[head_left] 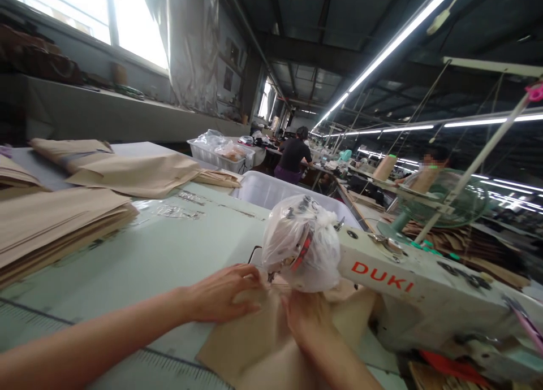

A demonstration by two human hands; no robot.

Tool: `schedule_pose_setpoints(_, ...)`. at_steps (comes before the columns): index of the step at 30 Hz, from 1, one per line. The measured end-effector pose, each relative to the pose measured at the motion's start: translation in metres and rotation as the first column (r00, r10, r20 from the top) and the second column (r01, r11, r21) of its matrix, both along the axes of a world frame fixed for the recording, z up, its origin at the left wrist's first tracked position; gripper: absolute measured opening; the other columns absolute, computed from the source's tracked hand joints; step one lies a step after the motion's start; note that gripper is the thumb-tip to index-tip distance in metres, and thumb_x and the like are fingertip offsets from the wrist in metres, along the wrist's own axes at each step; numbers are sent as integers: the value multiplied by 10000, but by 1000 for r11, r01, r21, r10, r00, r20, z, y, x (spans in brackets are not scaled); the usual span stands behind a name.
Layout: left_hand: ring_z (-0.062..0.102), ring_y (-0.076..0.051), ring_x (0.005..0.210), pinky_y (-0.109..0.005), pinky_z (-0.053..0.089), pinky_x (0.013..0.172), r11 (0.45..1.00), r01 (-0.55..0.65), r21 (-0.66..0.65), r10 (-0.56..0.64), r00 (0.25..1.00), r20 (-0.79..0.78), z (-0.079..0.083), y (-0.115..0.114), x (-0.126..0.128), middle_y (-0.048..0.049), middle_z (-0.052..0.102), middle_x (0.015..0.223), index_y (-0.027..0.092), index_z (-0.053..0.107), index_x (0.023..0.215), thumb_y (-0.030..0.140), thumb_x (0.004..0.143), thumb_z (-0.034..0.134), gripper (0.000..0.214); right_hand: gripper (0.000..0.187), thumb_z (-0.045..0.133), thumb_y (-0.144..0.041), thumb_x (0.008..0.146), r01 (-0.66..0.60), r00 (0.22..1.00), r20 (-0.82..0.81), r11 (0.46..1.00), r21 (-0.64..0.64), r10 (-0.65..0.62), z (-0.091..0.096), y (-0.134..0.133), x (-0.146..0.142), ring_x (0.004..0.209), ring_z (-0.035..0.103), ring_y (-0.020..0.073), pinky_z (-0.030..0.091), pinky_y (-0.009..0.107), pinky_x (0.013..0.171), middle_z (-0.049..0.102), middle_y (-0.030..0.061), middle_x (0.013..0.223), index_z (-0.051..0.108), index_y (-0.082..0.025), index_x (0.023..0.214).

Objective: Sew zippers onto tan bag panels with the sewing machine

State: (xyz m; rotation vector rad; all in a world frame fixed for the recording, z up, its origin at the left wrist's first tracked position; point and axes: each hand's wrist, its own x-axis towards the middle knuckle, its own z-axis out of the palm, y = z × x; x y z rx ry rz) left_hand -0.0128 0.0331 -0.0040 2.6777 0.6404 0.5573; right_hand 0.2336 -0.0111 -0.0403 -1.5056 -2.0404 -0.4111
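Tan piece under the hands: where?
Head view, bottom centre: the tan piece lies on the table beneath left hand and right hand, by the DUKI machine's bagged head.

Tan cloth at the head of a pale sewing machine.
From my end I see one tan cloth piece (244,350) lying on the worktop (212,226), slightly blurred, its surface raised in soft folds toward the middle. A pointed corner shows at its near left; its near part runs out of my view, its far part reaches the presser foot area, and another stretch spreads right, beside the machine's arm. I read red "DUKI" lettering on the pale sewing machine (377,265), whose arm runs to the right; crumpled translucent plastic (301,237) wraps its head.
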Motion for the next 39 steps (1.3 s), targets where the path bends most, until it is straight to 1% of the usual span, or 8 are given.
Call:
schedule_pose_setpoints(3,615,-278,1197,-371,475,1083,1000,10,2,-10,1000,10,-2,-5,2,-71,607,1326,208,601,1343,299,884,650,471,394,591,-101,868,41,998,49,998,-51,-38,-14,-20,-13,1090,660,349,517,555,970,697,162,1170,660,-172,1250)
schedule_pose_setpoints(7,569,-278,1251,-399,439,1120,1000,12,14,-13,1000,23,-3,-14,8,-52,573,1368,207,550,1378,238,892,557,487,503,497,-99,902,99,995,43,989,-106,-95,-29,-30,-37,1204,602,354,462,636,1038,617,156,1342,540,-143,1401)
schedule_pose_setpoints(12,582,-281,1242,-415,457,1119,996,76,41,-75,997,-13,-1,-7,9,-63,592,1364,226,567,1347,203,863,575,485,488,642,-117,826,179,980,-63,977,-116,-187,-26,-29,-55,1235,552,420,468,638,1043,604,203,1324,608,-111,1312)
schedule_pose_setpoints(16,542,-279,1307,-397,442,1144,988,130,78,-130,991,-3,-7,4,7,-100,574,1413,215,549,1373,140,808,611,573,513,657,-160,848,109,988,-88,977,-183,-127,-23,-31,-48,1269,536,390,500,581,1046,578,174,1369,582,-140,1355)
schedule_pose_setpoints(22,519,-270,1347,-397,401,1177,986,111,126,-113,994,5,-14,6,4,-48,552,1464,258,480,1452,86,784,570,696,532,580,-325,951,105,994,-29,992,-69,-107,-54,-34,-40,1258,564,372,538,529,1023,563,143,1421,511,-138,1444)
schedule_pose_setpoints(27,589,-261,1274,-373,434,1152,972,99,214,-102,995,0,-3,4,7,-62,590,1431,228,522,1427,106,772,566,668,558,509,-470,1002,105,994,19,994,-33,-105,-65,-31,-35,1227,592,366,547,539,1005,549,145,1438,498,-148,1457)
schedule_pose_setpoints(33,641,-227,1175,-338,481,1104,971,84,224,-77,996,-38,10,-1,11,-30,687,1260,188,653,1201,104,754,497,481,618,541,-454,990,-43,985,168,999,1,42,-70,-19,-20,1177,626,361,609,481,869,561,164,1419,436,-125,1503)
schedule_pose_setpoints(39,632,-190,1168,-275,435,1131,967,48,252,-79,990,114,-4,4,11,-46,683,1265,195,654,1181,102,773,499,447,502,468,-484,1027,101,995,-5,994,-48,-102,-65,-24,-32,1243,576,348,514,549,1025,550,87,1447,523,-197,1435)
